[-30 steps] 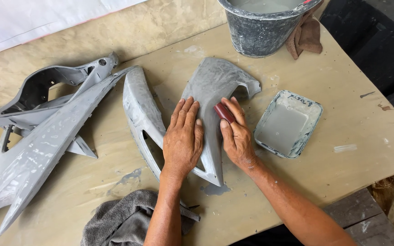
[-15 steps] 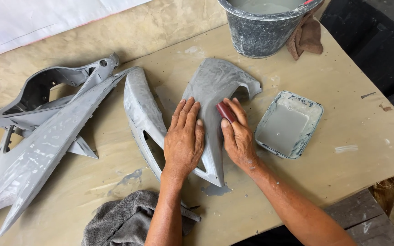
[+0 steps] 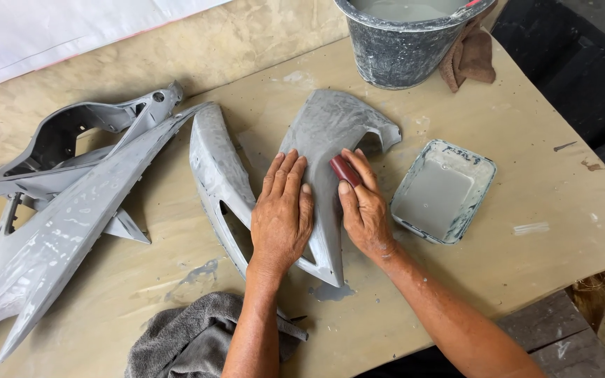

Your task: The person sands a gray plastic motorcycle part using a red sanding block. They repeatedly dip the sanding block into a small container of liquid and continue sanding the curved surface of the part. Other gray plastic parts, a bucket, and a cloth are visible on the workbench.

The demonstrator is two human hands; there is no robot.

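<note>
In the middle of the frame a grey plastic panel [image 3: 330, 150] lies on the counter [image 3: 540, 189], and both hands rest on it. The left hand [image 3: 281, 217] lies flat with its fingers spread together, pressing the panel down. The right hand [image 3: 365, 210] has its fingers closed over a small dark red block [image 3: 344, 170], held against the panel's surface just right of the left fingertips. The step in hand looks like wet rubbing of the panel's face. Continuing it would call for steady downward pressure from the left hand so the piece does not slide, and even strokes with the block along the curve. A shallow tray of grey water [image 3: 442, 190] sits just right of the right hand, a bucket [image 3: 407, 42] at upper centre, more grey panels [image 3: 71, 210] at left, and a grey cloth [image 3: 183, 339] at bottom.
</note>
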